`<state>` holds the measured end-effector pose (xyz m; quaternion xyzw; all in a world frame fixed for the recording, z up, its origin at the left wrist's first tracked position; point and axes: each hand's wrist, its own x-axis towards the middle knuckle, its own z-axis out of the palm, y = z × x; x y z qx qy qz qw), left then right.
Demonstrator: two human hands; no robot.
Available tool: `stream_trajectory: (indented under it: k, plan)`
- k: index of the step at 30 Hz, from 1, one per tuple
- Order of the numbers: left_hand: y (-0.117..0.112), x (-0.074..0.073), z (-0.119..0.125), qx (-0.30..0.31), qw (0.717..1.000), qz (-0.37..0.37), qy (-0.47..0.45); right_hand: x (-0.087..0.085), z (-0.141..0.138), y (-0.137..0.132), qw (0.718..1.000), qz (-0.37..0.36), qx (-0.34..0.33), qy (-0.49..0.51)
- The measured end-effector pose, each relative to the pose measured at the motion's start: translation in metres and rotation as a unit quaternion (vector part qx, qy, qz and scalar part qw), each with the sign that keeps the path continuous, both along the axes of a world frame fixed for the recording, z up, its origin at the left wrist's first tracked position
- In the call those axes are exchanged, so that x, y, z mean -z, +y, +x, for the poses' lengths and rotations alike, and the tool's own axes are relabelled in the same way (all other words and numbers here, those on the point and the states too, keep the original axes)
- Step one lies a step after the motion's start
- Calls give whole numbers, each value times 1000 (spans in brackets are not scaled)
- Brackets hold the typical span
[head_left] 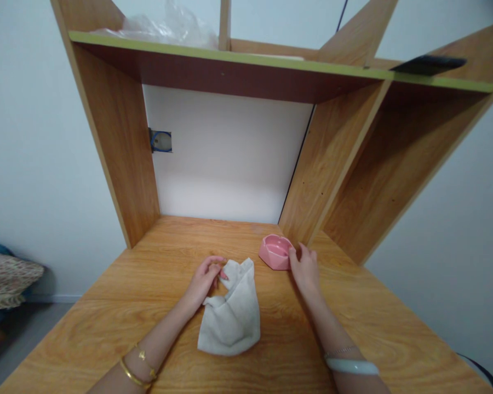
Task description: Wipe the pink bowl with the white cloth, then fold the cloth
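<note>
A crumpled white cloth [232, 312] lies on the wooden desk [148, 273] in front of me. My left hand [204, 280] pinches its upper left corner with curled fingers. My right hand [304, 269] rests beside a small pink faceted bowl [276, 251] and touches its right side with thumb and fingers. The bowl stands upright just right of the cloth's top edge.
A wooden hutch rises at the back of the desk, with an upright divider [324, 169] just behind the bowl. A shelf [230, 57] overhead carries a clear plastic bag [168, 27] and a dark flat object [427, 64]. A wall socket [161, 141] shows on the back panel.
</note>
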<state>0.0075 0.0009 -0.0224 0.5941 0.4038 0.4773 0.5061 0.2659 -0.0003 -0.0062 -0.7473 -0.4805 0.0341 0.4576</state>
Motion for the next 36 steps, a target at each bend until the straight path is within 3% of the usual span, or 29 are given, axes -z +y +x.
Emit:
stream_trajectory:
  k: [2, 5, 9, 13, 15, 18, 22, 25, 27, 29, 36]
  plan:
    - [-1, 0, -3, -20, 992, 79, 97, -13, -14, -6, 995, 69, -13, -65]
    - [-2, -1, -8, -63, 955, 178, 230, -37, -47, -27, 973, 100, -160, -130]
    - [-2, -6, -14, -97, 900, 256, 339, -56, -104, -78, 908, -37, -360, -210]
    - [-1, -11, -17, -89, 830, 303, 460, -40, -147, -118, 820, -178, -433, -329]
    - [-1, -12, -17, -65, 817, 309, 482, -27, -156, -124, 809, -189, -420, -364]
    - [0, -10, -17, -24, 824, 313, 472, -19, -154, -121, 849, -156, -387, -324]
    - [1, -8, -16, 3, 836, 298, 460, -27, -126, -116, 936, -65, -328, -110]
    - [-1, -9, -15, 9, 841, 289, 458, -33, -92, -114, 970, 5, -235, 60]
    - [-4, -12, -14, -3, 840, 284, 463, -33, -70, -116, 964, 41, -194, 176]
    - [-9, -16, -13, -16, 836, 275, 475, -29, -50, -120, 957, 10, -147, 250]
    - [-23, -28, -11, 63, 819, 316, 476, 4, -11, -150, 945, -27, -54, 323]
